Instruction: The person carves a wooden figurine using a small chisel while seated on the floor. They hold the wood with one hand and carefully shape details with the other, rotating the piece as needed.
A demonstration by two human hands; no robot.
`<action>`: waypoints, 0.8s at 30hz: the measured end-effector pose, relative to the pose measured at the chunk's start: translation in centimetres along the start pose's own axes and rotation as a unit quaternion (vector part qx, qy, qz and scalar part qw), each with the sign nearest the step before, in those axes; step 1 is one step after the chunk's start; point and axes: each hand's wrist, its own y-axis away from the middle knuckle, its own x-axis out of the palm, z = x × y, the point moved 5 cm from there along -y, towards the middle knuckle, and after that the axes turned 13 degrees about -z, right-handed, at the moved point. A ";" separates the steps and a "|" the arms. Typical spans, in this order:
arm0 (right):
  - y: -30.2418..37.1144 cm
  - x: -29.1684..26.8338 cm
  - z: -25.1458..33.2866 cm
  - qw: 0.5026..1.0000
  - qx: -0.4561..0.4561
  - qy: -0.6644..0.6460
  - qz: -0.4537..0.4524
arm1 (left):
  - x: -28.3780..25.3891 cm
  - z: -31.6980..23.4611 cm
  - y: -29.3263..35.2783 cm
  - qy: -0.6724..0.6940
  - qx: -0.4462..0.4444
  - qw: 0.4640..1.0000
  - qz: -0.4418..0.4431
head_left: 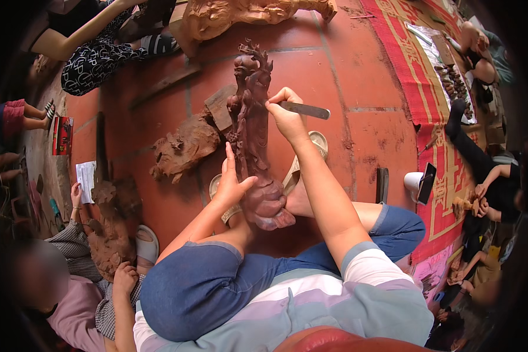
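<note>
Your left hand point(232, 185) grips the dark red wooden statue point(253, 138) at mid-body. It stands upright between your feet on the tiled floor point(358, 76), long axis running away from you, carved top far. Your right hand point(286, 114) is closed on a flat metal chisel point(305, 110), tip seemingly touching the statue's upper part. White paper sheet point(86, 179) and red booklet point(62, 135) lie far left.

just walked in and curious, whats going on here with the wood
A person sits on the tiled floor with a tall reddish wooden carving propped between their feet. The left hand steadies the carving low down, while the right hand holds a metal chisel against its upper part. Other carved pieces lie nearby.
</note>
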 end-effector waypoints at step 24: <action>0.8 0.2 0.0 0.998 0.004 -0.033 -0.048 | 0.2 -0.2 0.1 -0.002 -0.010 1.000 0.001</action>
